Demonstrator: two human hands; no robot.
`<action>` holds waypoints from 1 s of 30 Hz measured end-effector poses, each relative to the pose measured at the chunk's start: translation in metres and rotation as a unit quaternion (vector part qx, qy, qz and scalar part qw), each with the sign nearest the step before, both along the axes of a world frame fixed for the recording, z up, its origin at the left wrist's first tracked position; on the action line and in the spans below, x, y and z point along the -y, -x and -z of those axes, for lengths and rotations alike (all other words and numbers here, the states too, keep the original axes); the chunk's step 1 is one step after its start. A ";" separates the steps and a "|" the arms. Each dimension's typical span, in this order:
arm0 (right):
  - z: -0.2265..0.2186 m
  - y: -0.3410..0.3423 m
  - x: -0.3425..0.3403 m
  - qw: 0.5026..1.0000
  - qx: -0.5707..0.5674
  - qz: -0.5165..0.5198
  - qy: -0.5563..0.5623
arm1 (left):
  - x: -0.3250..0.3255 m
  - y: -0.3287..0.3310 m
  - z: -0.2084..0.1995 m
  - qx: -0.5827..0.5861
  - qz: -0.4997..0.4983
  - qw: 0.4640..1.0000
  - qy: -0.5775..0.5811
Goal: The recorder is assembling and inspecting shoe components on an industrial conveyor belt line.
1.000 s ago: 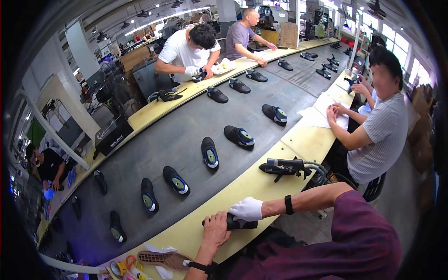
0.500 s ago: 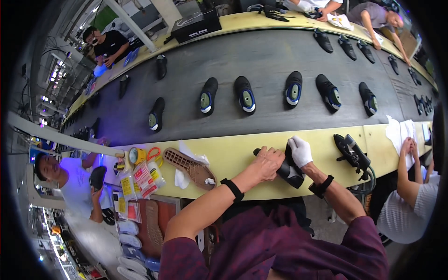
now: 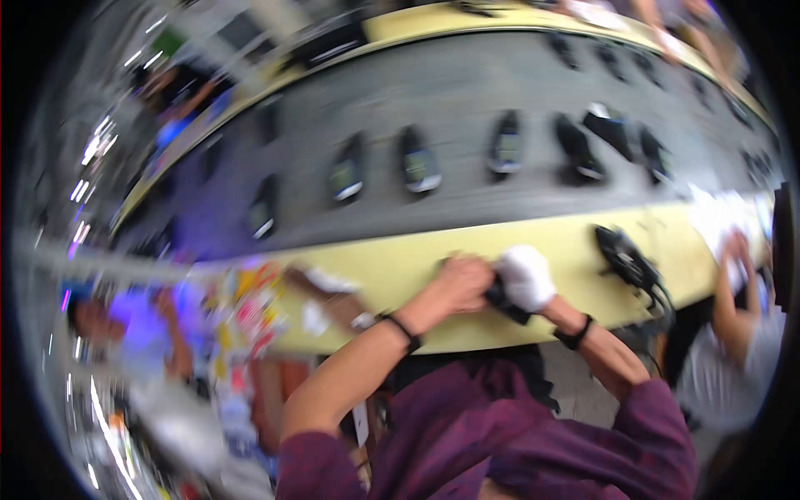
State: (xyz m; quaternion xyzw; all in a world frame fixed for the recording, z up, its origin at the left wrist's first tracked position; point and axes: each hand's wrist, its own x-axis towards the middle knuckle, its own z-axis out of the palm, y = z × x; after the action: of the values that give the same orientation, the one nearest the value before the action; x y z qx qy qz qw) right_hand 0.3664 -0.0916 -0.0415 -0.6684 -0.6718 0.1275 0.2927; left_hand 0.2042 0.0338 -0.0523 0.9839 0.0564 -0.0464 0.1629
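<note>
A black shoe [image 3: 505, 305] lies at the near yellow bench edge, mostly covered by my hands, its dark end showing between and below them. My bare left hand [image 3: 467, 283] is closed on its left side, fingers bent. In a white glove, my right hand [image 3: 527, 279] is closed over its right side. Motion blurs both hands, and the fingertips are hidden. To the right on the bench rests a black clamp-like tool [image 3: 629, 260] with a hose.
Beyond the yellow bench [image 3: 400, 254] runs a grey conveyor belt [image 3: 375, 221] bearing several black shoes [image 3: 421, 162]. A brown shoe sole [image 3: 329, 300] and blurred plastic packets [image 3: 250, 308] lie at left. People sit at both sides, one with bare hands [image 3: 733, 250] near a white cloth.
The view has shifted and blurred. A dark, shoe-like thing with a white patch now lies on the belt among the right-hand shoes. My hands remain on the shoe, the gloved one covering more of it.
</note>
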 end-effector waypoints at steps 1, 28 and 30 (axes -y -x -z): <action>0.005 0.001 0.001 0.999 0.026 0.004 0.020 | -0.001 0.002 -0.005 -0.040 -0.016 0.999 -0.012; -0.019 0.066 0.042 0.961 -0.079 0.064 0.257 | 0.054 0.115 -0.027 0.110 -0.012 0.992 -0.056; -0.017 0.074 0.047 0.963 -0.077 0.100 0.239 | 0.071 0.134 -0.025 0.145 -0.222 0.958 0.110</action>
State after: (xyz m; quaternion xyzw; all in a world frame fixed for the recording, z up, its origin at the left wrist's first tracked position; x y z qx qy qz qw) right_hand 0.2920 -0.1382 -0.0242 -0.7711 -0.5268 0.3053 0.1863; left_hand 0.0706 -0.0371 -0.0273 0.9189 0.2433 0.1284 0.2829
